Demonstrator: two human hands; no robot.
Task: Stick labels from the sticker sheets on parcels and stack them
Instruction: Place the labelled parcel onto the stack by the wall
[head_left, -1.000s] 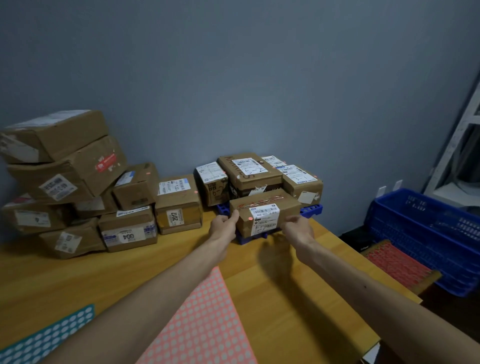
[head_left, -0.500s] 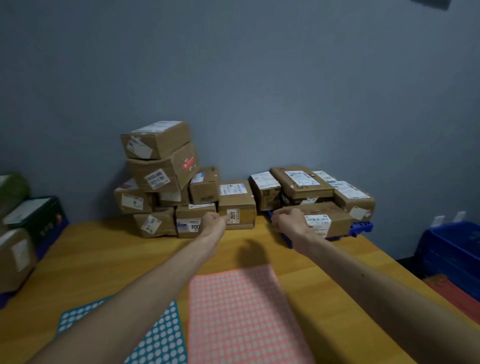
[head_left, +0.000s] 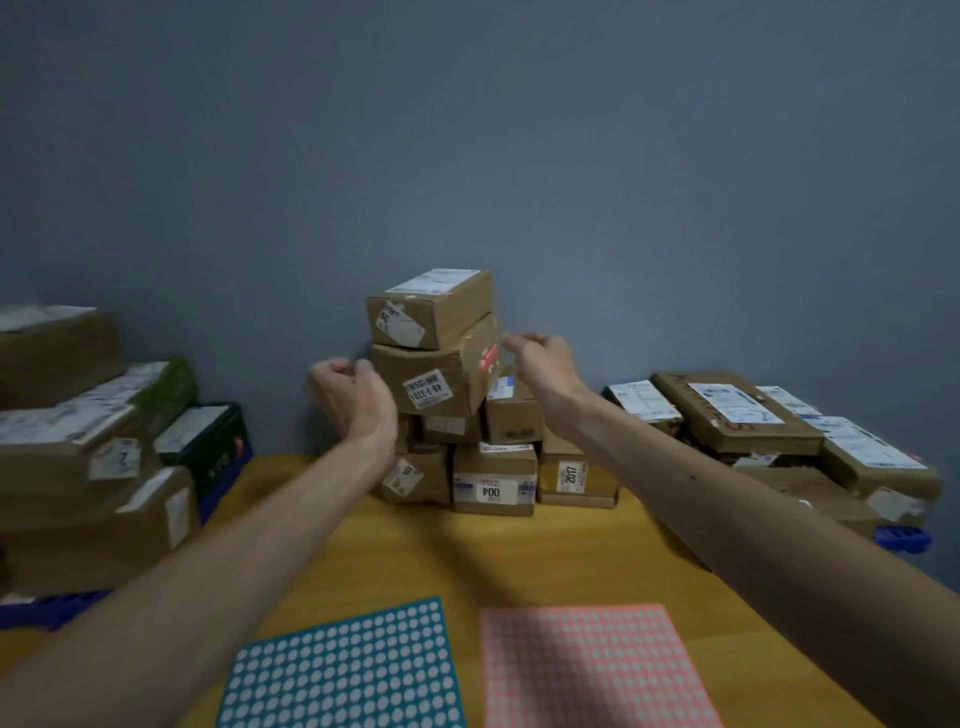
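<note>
A pile of brown parcels stands at the back of the wooden table (head_left: 519, 556). Its top parcel (head_left: 434, 306) lies on a tilted parcel (head_left: 436, 382) with a red mark. My left hand (head_left: 348, 397) hovers at the tilted parcel's left side, fingers loosely curled round nothing. At the parcel's right side is my right hand (head_left: 540, 364), fingers bent toward it and holding nothing. Whether either hand touches the cardboard I cannot tell. A blue sticker sheet (head_left: 343, 670) and a pink sticker sheet (head_left: 592, 670) lie flat at the near edge.
More parcels are stacked at the right (head_left: 737, 410) on a blue pallet (head_left: 901, 538). Another heap of boxes (head_left: 78, 467) fills the left side. A grey wall stands close behind the piles. Bare table shows between the sheets and the middle pile.
Both hands let go of the parcel on the right stack and moved left and up to the middle pile. My view swung left, so the left heap now shows.
</note>
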